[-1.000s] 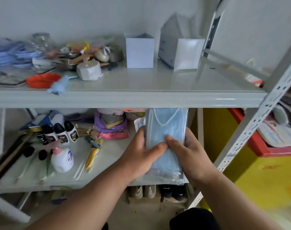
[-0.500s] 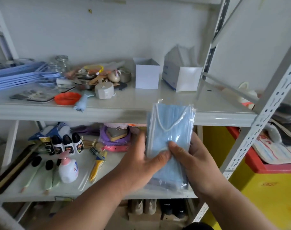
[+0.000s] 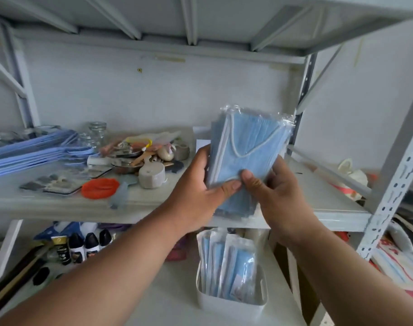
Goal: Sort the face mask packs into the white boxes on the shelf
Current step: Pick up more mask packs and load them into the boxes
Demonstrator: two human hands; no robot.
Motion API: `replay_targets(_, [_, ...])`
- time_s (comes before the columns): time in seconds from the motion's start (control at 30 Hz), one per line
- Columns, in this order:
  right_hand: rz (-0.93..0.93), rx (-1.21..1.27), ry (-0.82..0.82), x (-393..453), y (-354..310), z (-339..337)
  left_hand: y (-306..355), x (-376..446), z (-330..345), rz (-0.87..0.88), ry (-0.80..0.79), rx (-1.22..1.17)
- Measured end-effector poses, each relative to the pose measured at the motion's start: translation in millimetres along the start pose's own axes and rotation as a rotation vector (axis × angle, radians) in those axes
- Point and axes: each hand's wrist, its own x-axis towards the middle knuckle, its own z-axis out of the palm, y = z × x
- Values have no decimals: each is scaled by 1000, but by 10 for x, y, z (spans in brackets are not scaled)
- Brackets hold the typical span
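Note:
A clear plastic pack of blue face masks (image 3: pixel 245 151) is held upright in front of the middle shelf (image 3: pixel 153 205). My left hand (image 3: pixel 200 187) grips its left edge with the thumb across the front. My right hand (image 3: pixel 271 191) pinches its lower right side, thumb next to the left thumb. The pack hides most of the white boxes behind it; only a white corner (image 3: pixel 200 140) shows beside it. On the lower shelf a white tub (image 3: pixel 231 304) holds several more mask packs (image 3: pixel 226 267) standing on end.
The middle shelf's left half carries blue folded items (image 3: pixel 31 151), glass jars (image 3: pixel 97 132), a cluttered metal dish (image 3: pixel 130 158), a tape roll (image 3: pixel 151 175) and an orange lid (image 3: pixel 99 188). Small black-capped bottles (image 3: pixel 83 247) stand on the lower shelf. A perforated steel upright (image 3: pixel 393 184) rises at right.
Both hands have raised the mask pack from below the middle shelf's edge to in front of the white boxes. The view tilted up; the tub of packs now shows below.

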Motion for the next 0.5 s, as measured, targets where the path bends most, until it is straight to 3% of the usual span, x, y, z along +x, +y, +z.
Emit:
replay_targets(0.23, [-74,-76,14,828,289,23,-268,706,-188,-16,67,57])
replay_targets(0.37, [38,-54,-89,976,640,32,-583,794,-221,-192,47,-82])
replay_targets(0.5, [104,71,-189,1036,789,-54,-708,838,-220,-207,34,-68])
